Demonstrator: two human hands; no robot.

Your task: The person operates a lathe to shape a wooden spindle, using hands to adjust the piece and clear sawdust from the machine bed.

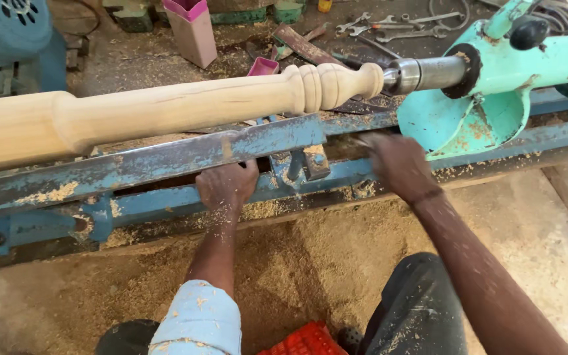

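Left hand [226,187] clamped over the blue tool rest [165,158], right hand [396,163] reaching beside it toward the lathe bed [547,135], grip impossible to tell. Sawdust floor [310,263] below. Above, turned wooden spindle [165,108] pinned against the green tailstock [494,85]; wrenches [396,25] scattered beyond

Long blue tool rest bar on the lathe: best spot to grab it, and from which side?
Probably the bare middle span of the blue tool rest bar, left of where the left hand sits under it. Come from the near side, fingers wrapping its lower edge: the bar is long, flat and thin-edged, the turned wooden spindle blocks its far side, and the right hand crowds the tailstock end.
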